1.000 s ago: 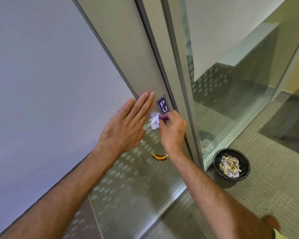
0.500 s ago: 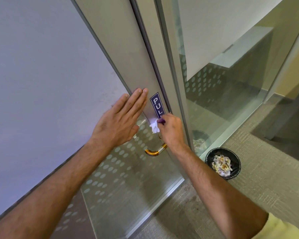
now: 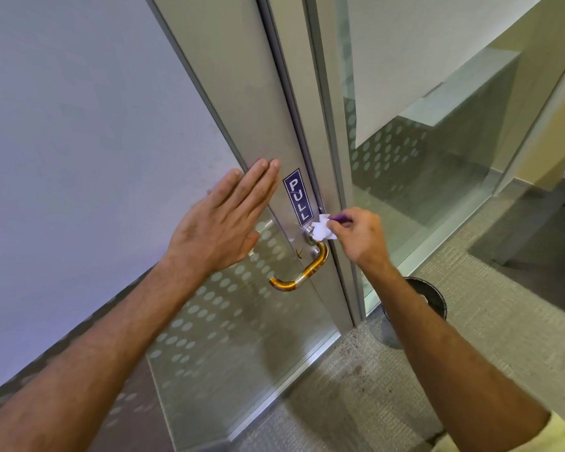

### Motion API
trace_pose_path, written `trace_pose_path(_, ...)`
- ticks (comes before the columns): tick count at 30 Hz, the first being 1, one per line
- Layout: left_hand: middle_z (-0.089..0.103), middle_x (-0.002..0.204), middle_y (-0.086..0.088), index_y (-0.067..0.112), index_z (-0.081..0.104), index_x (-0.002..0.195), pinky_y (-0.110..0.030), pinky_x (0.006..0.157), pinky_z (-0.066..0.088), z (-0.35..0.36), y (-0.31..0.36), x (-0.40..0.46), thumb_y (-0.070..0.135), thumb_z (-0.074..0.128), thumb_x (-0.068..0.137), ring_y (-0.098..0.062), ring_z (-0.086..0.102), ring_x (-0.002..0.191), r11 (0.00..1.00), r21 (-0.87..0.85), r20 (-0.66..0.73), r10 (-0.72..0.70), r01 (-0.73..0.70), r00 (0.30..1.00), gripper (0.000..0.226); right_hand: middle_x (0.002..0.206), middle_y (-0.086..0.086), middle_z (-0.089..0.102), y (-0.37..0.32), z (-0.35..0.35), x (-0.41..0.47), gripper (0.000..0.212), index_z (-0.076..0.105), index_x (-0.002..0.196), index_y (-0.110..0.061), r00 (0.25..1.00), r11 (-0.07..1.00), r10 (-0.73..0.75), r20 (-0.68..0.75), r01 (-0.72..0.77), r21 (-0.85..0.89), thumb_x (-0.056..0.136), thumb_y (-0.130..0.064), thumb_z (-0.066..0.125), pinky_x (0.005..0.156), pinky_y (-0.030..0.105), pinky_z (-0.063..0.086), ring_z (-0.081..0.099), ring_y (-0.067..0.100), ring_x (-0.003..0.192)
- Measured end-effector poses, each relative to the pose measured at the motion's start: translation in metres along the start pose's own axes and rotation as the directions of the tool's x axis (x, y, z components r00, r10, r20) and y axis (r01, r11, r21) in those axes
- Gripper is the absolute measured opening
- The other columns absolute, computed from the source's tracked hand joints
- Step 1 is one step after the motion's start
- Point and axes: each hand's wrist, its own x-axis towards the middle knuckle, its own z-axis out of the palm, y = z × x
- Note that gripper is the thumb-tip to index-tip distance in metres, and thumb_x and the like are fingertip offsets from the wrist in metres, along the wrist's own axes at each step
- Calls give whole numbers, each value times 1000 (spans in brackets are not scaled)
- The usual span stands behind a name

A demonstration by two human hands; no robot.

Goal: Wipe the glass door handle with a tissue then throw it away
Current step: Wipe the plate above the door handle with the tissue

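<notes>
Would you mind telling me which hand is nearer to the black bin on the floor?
The right hand, holding the tissue at the handle's top, is above the black bin. The left hand lies flat on the door, further left.

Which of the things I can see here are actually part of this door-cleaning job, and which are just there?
Part of the job:
- tissue, pinched in the right hand
- door handle, being wiped at its top mount
- black bin on the floor, partly hidden behind the right forearm
- left hand, flat against the door

Just there:
- PULL sign
- dotted glass panel
- carpet
</notes>
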Motion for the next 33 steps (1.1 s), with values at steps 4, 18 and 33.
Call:
trace_pose_path(4, 1, 177, -21, -5, 1, 168, -52, 129, -10, -1, 0, -1, 62, 24, 100, -33, 8, 164, 1000, 17, 10, 7, -7, 1000, 98, 85, 6, 71, -1, 19, -1, 8, 74, 86, -11, 997, 996, 21, 79, -14, -93, 82, -18, 73, 75, 39, 60, 67, 19, 75)
trace_pose_path(18, 1, 177, -21, -5, 2, 168, -48, 131, -1, -5, -2, 0, 60, 29, 100, -33, 8, 164, 1000, 0, 9, -7, 7, 1000, 98, 97, 9, 61, -14, 28, -3, 22, 65, 101, -5, 963, 892, -8, 268, 128, -434, 92, -24, 58, 75, 36, 53, 62, 26, 86)
trace_pose_path(33, 3, 177, -20, -3, 3, 169, -48, 131, 1, -7, -2, 0, 60, 29, 100, -33, 9, 164, 1000, -1, 22, 2, -2, 1000, 97, 110, -2, 59, 2, -6, 25, 27, 71, 115, -14, 707, 773, -305, 639, 575, -267, 98, -19, 51, 83, 22, 39, 47, 5, 98)
